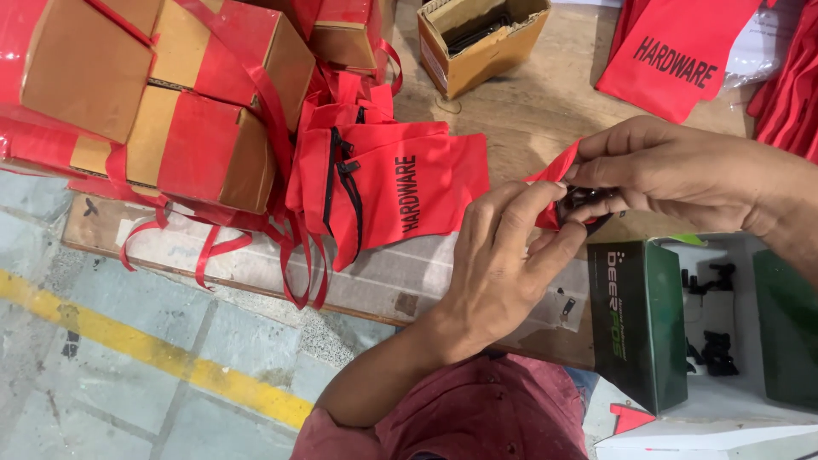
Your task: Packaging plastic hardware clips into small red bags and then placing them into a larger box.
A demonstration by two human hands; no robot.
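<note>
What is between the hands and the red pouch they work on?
Nothing visible. The left hand and right hand both already touch the red pouch, with small dark parts pinched between the fingers at its mouth.

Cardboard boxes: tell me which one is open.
The small plain one at the top of the table, apart from the pile: its flaps are up and dark parts show inside. The stacked boxes are shut and red-taped.

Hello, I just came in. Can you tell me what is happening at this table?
A person holds a small red fabric pouch with both hands: the left hand supports it from below, the right hand pinches its top around a small dark part. More red pouches lie beside taped cardboard boxes. An open green box with dark pieces sits nearby.
</note>
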